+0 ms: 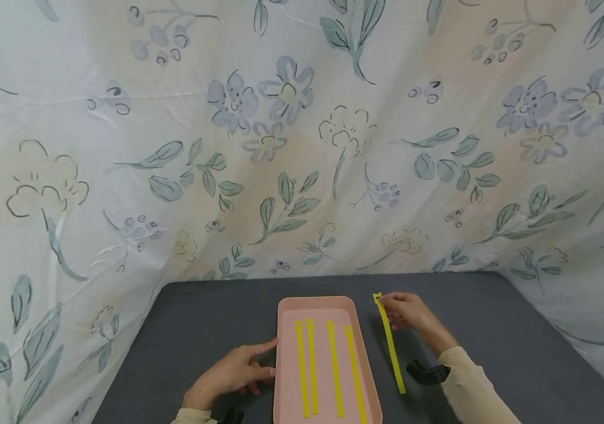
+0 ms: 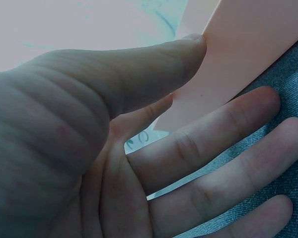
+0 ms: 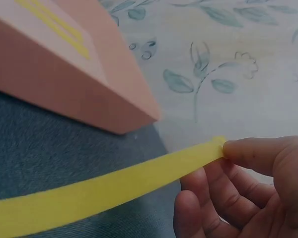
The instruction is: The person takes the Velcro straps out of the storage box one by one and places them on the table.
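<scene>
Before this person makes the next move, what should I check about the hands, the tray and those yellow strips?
1. Grip: ok. The right hand pinches the held strip near one end.
2. Held strip over the tray: not ok. It is outside, to the tray's right.
3. Left hand at the tray: ok. Index finger and thumb reach its left side.
4. Four other strips uncrossed: ok. They lie lengthwise in the tray, apart.
5. Held strip's lower end clear of the table: cannot tell.
</scene>
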A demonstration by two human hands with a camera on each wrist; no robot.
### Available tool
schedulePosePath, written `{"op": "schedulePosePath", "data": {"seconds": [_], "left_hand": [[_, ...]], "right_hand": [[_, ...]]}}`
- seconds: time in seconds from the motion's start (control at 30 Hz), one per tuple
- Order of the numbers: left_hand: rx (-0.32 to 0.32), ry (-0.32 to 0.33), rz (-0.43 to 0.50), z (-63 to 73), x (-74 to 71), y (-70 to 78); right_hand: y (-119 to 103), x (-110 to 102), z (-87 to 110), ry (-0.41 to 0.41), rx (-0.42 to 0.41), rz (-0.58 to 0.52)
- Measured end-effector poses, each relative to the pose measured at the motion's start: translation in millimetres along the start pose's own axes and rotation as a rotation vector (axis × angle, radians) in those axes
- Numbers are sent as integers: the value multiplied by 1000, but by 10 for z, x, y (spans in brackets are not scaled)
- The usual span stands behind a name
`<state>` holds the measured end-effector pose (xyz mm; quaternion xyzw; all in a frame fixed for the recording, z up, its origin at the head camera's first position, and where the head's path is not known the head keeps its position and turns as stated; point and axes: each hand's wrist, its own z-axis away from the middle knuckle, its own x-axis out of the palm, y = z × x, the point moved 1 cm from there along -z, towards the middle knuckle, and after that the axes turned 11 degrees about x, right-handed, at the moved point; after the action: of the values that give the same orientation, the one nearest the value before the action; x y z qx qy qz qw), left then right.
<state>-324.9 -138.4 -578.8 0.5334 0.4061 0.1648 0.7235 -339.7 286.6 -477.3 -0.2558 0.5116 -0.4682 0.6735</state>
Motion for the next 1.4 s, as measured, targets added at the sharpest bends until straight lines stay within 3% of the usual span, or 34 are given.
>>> {"op": "schedulePosePath", "data": {"seconds": [0.1,0.2,0.3,0.43,0.57,0.67,0.8,0.87,1.13,1.4], "left_hand": [[-22,4,61,-62,-20,-162],[-6,3,66,-91,-15,-233],[4,1,39,-50,4,-133],[-6,5,-29,83,28,225],[2,11,13,57,15,138],[0,15,27,80,8,211],[-21,44,-44,270,47,778],[-16,59,-43,311,60,891],[-12,34,-53,302,33,860],[-22,60,-40,321,50,902]], "right_hand": [[76,22,-57,-2,5,11],[140,46,-103,6,14,11],[187,78,-136,28,22,35],[224,117,-157,54,31,65],[249,147,-145,60,27,83],[266,161,-152,63,19,102],[300,171,-198,78,-3,137],[315,178,-217,90,-16,162],[298,225,-225,115,-32,217],[320,242,-262,155,-34,249]]}}
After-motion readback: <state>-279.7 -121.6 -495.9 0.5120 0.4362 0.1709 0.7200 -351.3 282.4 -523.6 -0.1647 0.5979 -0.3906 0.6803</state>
